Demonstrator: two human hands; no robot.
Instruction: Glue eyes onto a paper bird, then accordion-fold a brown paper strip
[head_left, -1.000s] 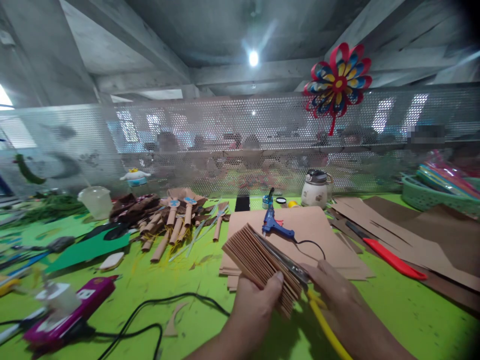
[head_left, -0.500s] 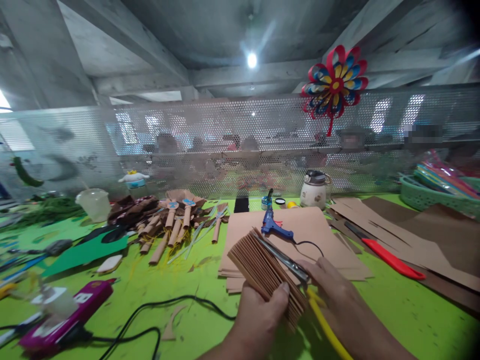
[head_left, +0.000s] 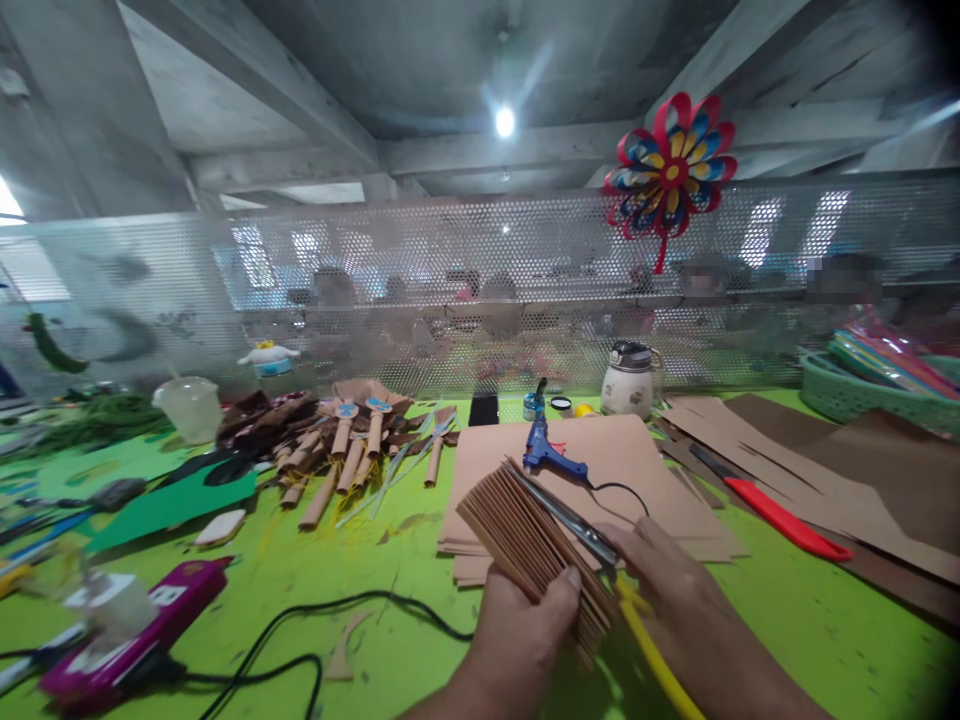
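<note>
My left hand (head_left: 525,620) is closed around a pleated stack of brown paper (head_left: 517,535), its thumb pressing on the folds. The stack tilts, with its fanned end toward the upper left. In my right hand (head_left: 667,580) is a pair of scissors (head_left: 574,520) with yellow handles, gripped near the pivot. Their metal blades lie along the upper right side of the folded paper, pointing up and left. How far the blades are parted I cannot tell. Just beyond, a blue glue gun (head_left: 553,455) rests on flat brown paper sheets (head_left: 622,445).
Rolled brown paper pieces (head_left: 349,465) lie in a pile at left. A purple power strip (head_left: 135,635) and black cable (head_left: 352,597) are at front left. On the right are a red-handled knife (head_left: 787,520), brown sheets (head_left: 817,470) and a green basket (head_left: 877,400). A perforated screen (head_left: 420,260) stands behind.
Very little differs. Both hands, the pleated paper and the scissors stay nearly in place, with only a tiny shift.
</note>
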